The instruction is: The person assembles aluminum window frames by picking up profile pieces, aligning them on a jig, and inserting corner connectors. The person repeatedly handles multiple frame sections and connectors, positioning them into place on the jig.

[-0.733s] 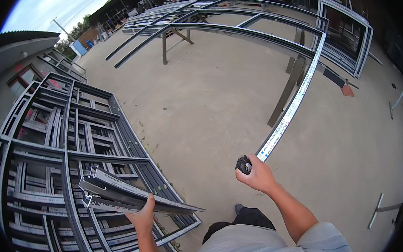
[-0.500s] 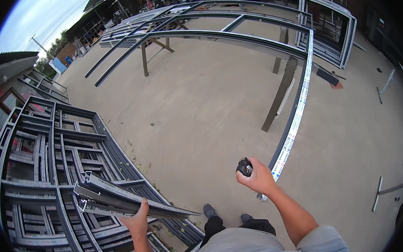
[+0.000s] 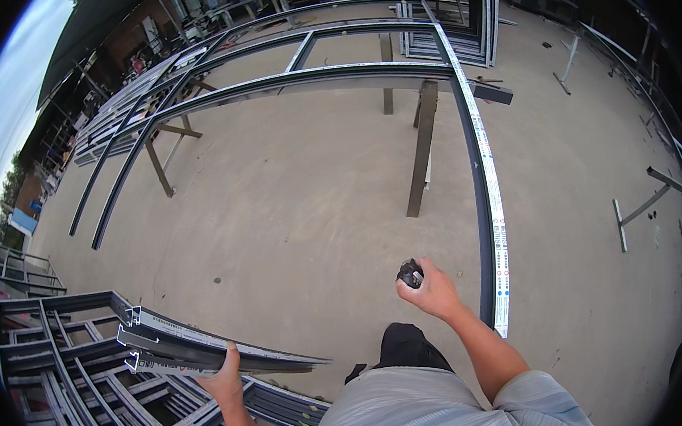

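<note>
My left hand (image 3: 224, 376) is closed around a small bundle of long dark metal profiles (image 3: 187, 339), whose hollow cut ends point to the left. The bundle hangs above a stack of dark window frames (image 3: 53, 305) on the lower left. My right hand (image 3: 433, 291) grips a small, rounded black object (image 3: 411, 272); its kind is hard to make out. That hand is just left of the near end of a long profile (image 3: 484, 176) covered with white printed film, apart from it. This profile forms the right side of a large frame (image 3: 303, 78) raised on supports.
Brown support legs (image 3: 422, 155) stand under the big frame. Upright window frames (image 3: 483, 32) stand behind it. To the right, a metal stand (image 3: 622, 223) is on the concrete floor (image 3: 293, 209). Benches and materials (image 3: 245, 5) line the far side.
My view has turned to the right, so the raised frame now appears further left and the window-frame stack lower. I have stepped forward. Both hands keep their hold.
</note>
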`<action>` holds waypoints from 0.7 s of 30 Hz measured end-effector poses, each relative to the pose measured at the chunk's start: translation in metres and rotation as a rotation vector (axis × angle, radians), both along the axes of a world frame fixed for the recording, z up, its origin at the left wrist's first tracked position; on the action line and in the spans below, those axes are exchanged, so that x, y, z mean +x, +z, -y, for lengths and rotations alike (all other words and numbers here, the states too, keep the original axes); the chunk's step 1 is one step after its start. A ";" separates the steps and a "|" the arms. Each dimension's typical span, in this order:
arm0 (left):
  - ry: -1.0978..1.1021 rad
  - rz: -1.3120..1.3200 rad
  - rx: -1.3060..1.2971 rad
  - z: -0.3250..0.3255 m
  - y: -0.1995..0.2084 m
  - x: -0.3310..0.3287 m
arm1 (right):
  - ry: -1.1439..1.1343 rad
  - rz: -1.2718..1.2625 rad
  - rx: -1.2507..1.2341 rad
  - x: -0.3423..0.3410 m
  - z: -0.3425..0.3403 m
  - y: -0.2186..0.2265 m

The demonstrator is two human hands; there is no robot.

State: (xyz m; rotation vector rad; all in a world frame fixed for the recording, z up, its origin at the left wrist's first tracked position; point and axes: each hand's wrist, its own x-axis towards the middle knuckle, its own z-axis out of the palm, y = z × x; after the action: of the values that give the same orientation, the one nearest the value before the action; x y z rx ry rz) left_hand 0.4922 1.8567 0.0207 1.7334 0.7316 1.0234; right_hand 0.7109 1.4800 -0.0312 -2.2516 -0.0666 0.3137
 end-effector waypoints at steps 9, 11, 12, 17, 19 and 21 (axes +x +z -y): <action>0.036 -0.051 0.051 -0.103 -0.035 0.128 | -0.028 -0.092 -0.002 0.131 -0.090 -0.035; 0.061 -0.087 0.035 -0.124 -0.027 0.155 | -0.017 -0.096 -0.012 0.172 -0.114 -0.029; 0.074 -0.102 0.024 -0.133 -0.025 0.167 | -0.015 -0.087 -0.023 0.190 -0.125 -0.024; 0.040 -0.157 -0.114 -0.193 -0.022 0.240 | -0.050 -0.069 -0.048 0.270 -0.171 0.013; 0.069 -0.081 -0.092 -0.201 -0.017 0.278 | -0.078 -0.056 -0.056 0.300 -0.191 0.015; 0.005 -0.146 -0.123 -0.233 -0.029 0.317 | -0.143 0.033 -0.028 0.323 -0.205 0.003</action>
State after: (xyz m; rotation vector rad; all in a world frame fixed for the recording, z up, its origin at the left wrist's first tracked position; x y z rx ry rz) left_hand 0.8088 2.0902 -0.0087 1.7122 0.8729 0.8435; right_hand 1.0340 1.6847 -0.0279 -2.2750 0.0815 0.2018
